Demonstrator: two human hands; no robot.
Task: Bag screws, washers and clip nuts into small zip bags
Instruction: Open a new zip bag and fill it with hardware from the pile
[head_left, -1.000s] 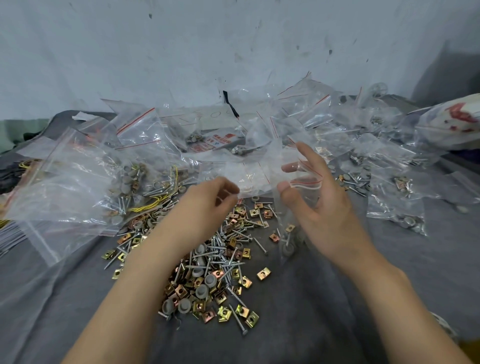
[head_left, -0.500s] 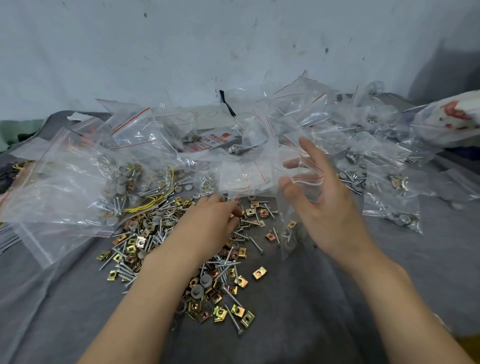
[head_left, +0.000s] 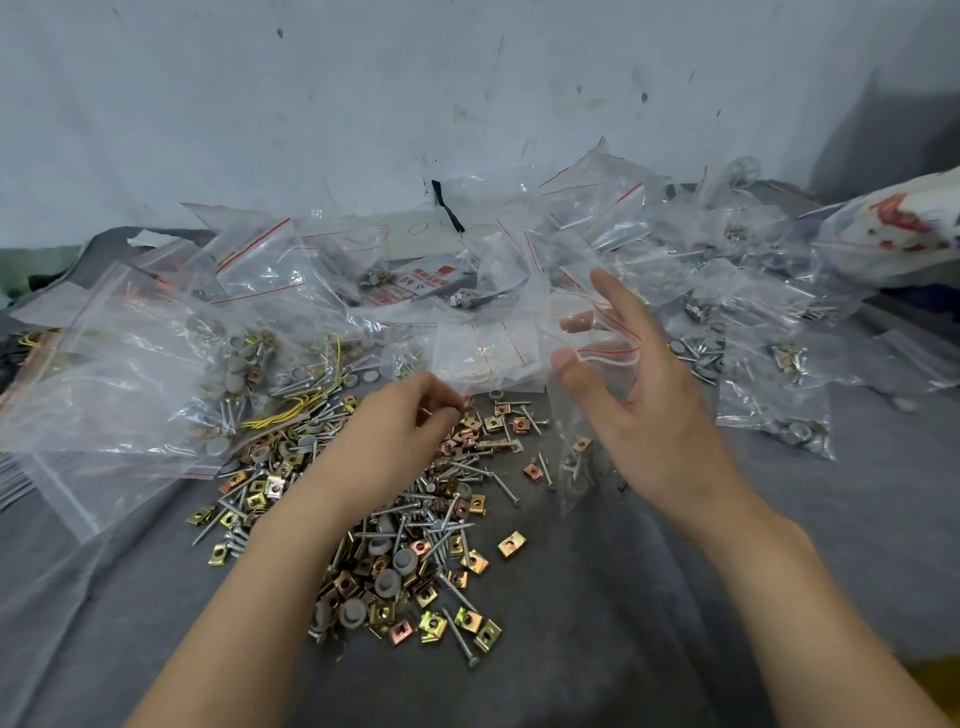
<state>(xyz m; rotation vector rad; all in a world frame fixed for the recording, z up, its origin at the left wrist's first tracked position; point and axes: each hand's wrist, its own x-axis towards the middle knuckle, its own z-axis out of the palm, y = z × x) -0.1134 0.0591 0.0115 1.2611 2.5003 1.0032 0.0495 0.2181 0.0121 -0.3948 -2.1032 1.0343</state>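
**Head view: filling one zip bag from the loose stock**

Head camera, looking down along both forearms. The right hand (head_left: 649, 410) pinches the red-striped mouth of a small zip bag (head_left: 571, 467) between thumb and fingers, the other fingers spread, so that the bag hangs open just above the cloth. A clip nut and what looks like a grey washer lie inside it. The left hand (head_left: 405, 426) rests on the far edge of the loose pile (head_left: 415, 545), fingers curled and tips bunched; whether a part is already pinched cannot be told. The pile mixes screws (head_left: 460, 631), brass-coloured clip nuts (head_left: 511, 543) and grey washers (head_left: 387, 582).

Step in hand, as judged: picking parts to complete this bag's set. The next move calls for carrying the pick across to the held-open mouth and dropping it cleanly inside, then pressing the zip closed.

Surroundings: everything lies on a grey cloth (head_left: 649, 597). Filled bags (head_left: 779, 415) are heaped to the right and rear, empty bags (head_left: 488, 348) lie beyond the pile, and large stock bags (head_left: 130, 374) lie to the left. A scuffed whitish wall (head_left: 363, 104) closes the background.
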